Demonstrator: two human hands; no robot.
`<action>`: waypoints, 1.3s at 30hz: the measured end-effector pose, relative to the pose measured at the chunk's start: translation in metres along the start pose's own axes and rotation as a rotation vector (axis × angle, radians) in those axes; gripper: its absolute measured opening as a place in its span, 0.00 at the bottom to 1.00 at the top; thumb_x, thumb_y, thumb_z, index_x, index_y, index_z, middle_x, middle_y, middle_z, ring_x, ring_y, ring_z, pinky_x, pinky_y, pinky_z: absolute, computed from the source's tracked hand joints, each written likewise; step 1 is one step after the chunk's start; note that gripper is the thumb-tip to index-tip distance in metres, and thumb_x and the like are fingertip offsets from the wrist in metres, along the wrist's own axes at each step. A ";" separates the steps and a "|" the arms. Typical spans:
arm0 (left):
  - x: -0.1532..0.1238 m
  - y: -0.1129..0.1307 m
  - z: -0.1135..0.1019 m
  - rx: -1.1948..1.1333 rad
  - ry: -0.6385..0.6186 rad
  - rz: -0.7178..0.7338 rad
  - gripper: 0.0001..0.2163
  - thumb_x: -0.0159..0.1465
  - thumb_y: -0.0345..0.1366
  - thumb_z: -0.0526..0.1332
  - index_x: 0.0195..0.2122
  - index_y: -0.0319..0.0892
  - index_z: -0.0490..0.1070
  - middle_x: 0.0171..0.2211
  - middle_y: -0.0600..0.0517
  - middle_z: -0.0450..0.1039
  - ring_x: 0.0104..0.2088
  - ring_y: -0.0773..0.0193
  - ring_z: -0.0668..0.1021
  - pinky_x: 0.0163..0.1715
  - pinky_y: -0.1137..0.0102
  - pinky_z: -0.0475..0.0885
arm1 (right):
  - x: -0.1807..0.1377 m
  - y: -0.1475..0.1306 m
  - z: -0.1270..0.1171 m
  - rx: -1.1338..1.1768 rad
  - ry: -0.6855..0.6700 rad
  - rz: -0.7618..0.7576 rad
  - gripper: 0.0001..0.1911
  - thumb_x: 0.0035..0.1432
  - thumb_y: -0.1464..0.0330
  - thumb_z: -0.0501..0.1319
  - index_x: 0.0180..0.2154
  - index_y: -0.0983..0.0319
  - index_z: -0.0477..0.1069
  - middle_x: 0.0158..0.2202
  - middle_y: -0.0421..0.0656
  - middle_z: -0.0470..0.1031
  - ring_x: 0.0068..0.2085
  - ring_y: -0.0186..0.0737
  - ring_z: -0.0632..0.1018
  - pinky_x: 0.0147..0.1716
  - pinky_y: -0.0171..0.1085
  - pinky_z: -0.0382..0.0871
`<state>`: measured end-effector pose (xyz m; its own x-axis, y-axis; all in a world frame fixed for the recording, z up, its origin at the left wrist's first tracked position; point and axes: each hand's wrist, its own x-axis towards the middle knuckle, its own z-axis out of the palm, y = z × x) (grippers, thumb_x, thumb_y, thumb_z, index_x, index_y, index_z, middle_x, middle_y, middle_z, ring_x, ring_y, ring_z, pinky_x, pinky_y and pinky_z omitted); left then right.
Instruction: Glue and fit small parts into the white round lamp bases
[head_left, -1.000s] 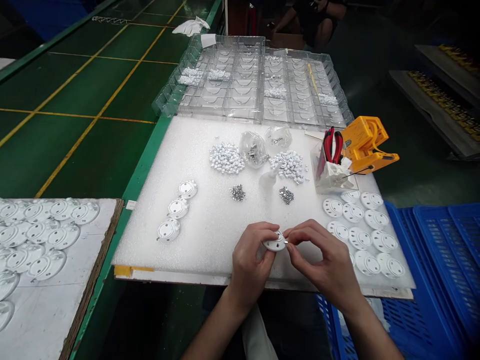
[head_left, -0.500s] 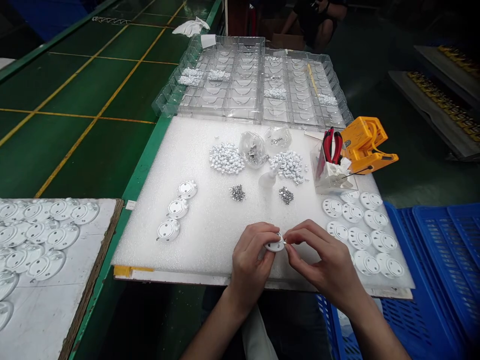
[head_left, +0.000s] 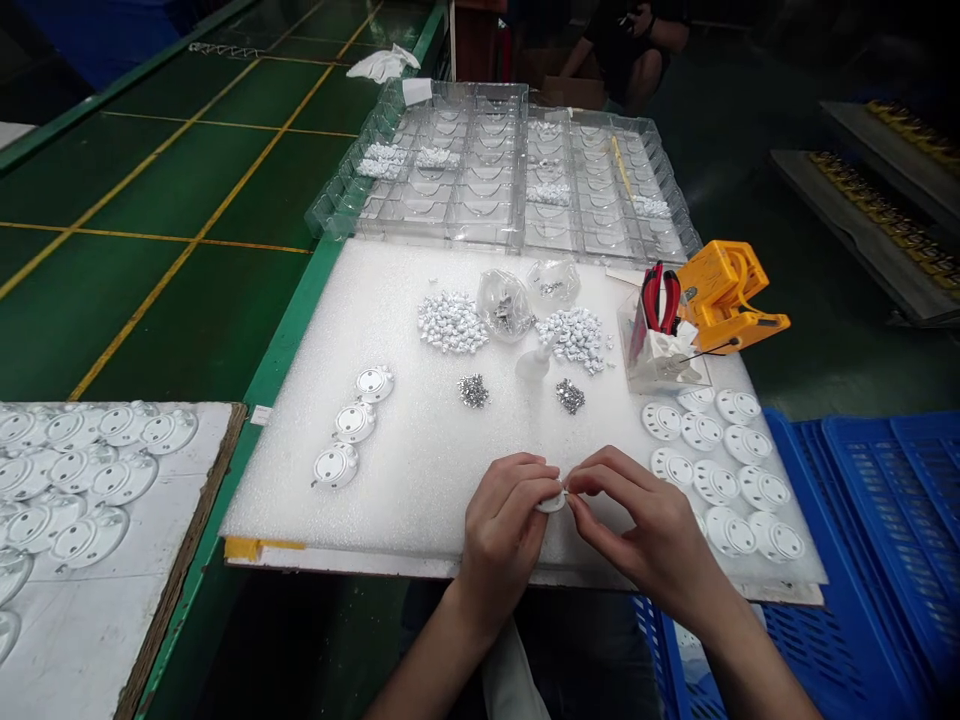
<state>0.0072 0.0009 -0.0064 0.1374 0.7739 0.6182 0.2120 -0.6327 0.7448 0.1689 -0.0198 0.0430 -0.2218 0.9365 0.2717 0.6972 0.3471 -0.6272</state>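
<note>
Both hands have closed in on the piece since the earlier view: the white plastic disc [head_left: 551, 505] shows only a sliver of edge between them, where its face was open to view before. This reduces what can be inspected of it. It sits just above the front part of the foam sheet [head_left: 390, 470]; whether it touches the foam cannot be told. The left hand [head_left: 501, 530] is curled around the disc, with its fingers folded over it. The right hand [head_left: 646, 528] pinches at the rim between thumb and forefinger; what lies between those fingertips is hidden.

Count on the foam: three discs [head_left: 355, 422] in a line at left, and ten more discs [head_left: 715, 482] at right, plus one mostly behind the right hand. There are two heaps of white foil-like pieces [head_left: 452, 322], two small heaps of silver bits [head_left: 473, 391] and two clear plastic bags [head_left: 505, 305]. One clear box [head_left: 652, 370] holds red-handled pliers [head_left: 660, 298], with one yellow tool [head_left: 720, 295] beside it. Discs on the board [head_left: 112, 610] at left run out of view, so no full count is possible.
</note>
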 end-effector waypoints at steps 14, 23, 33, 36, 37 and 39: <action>-0.009 -0.031 0.007 0.036 0.135 0.163 0.10 0.71 0.28 0.53 0.39 0.44 0.74 0.31 0.48 0.81 0.35 0.58 0.84 0.38 0.65 0.84 | 0.003 0.016 0.018 -0.036 0.001 -0.094 0.10 0.61 0.78 0.54 0.34 0.58 0.66 0.31 0.38 0.73 0.28 0.33 0.79 0.27 0.28 0.72; -0.016 -0.044 0.013 0.058 0.099 0.197 0.10 0.71 0.28 0.52 0.40 0.44 0.73 0.31 0.47 0.81 0.35 0.57 0.83 0.37 0.66 0.82 | 0.000 0.025 0.026 -0.042 0.020 -0.077 0.09 0.60 0.78 0.55 0.32 0.58 0.65 0.30 0.37 0.72 0.28 0.31 0.78 0.27 0.27 0.70; 0.001 -0.006 -0.004 0.073 -0.001 0.072 0.14 0.64 0.18 0.57 0.40 0.43 0.74 0.37 0.49 0.82 0.40 0.59 0.83 0.44 0.65 0.81 | -0.002 0.008 0.016 0.071 0.047 0.020 0.08 0.63 0.77 0.56 0.33 0.59 0.68 0.31 0.39 0.72 0.31 0.35 0.78 0.31 0.32 0.70; 0.000 -0.005 -0.003 0.073 -0.006 0.041 0.13 0.64 0.18 0.59 0.41 0.43 0.74 0.37 0.49 0.82 0.42 0.59 0.83 0.45 0.65 0.81 | -0.002 0.007 0.015 0.103 0.056 0.026 0.08 0.63 0.77 0.57 0.34 0.59 0.68 0.31 0.39 0.72 0.31 0.34 0.77 0.32 0.32 0.70; 0.000 -0.006 -0.003 0.070 -0.004 0.034 0.12 0.64 0.18 0.59 0.41 0.43 0.74 0.37 0.49 0.82 0.42 0.59 0.83 0.46 0.65 0.81 | -0.002 0.007 0.015 0.113 0.062 0.024 0.08 0.64 0.77 0.57 0.34 0.59 0.69 0.31 0.39 0.72 0.32 0.34 0.77 0.32 0.31 0.70; -0.001 -0.005 -0.002 0.061 0.000 0.032 0.12 0.64 0.18 0.60 0.41 0.43 0.74 0.37 0.49 0.81 0.42 0.60 0.82 0.47 0.65 0.80 | -0.002 0.006 0.014 0.134 0.069 0.020 0.08 0.64 0.77 0.58 0.34 0.60 0.70 0.32 0.39 0.72 0.32 0.33 0.77 0.33 0.31 0.71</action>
<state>0.0037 0.0033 -0.0107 0.1448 0.7534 0.6414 0.2666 -0.6539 0.7080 0.1642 -0.0186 0.0282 -0.1578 0.9392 0.3048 0.6027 0.3361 -0.7237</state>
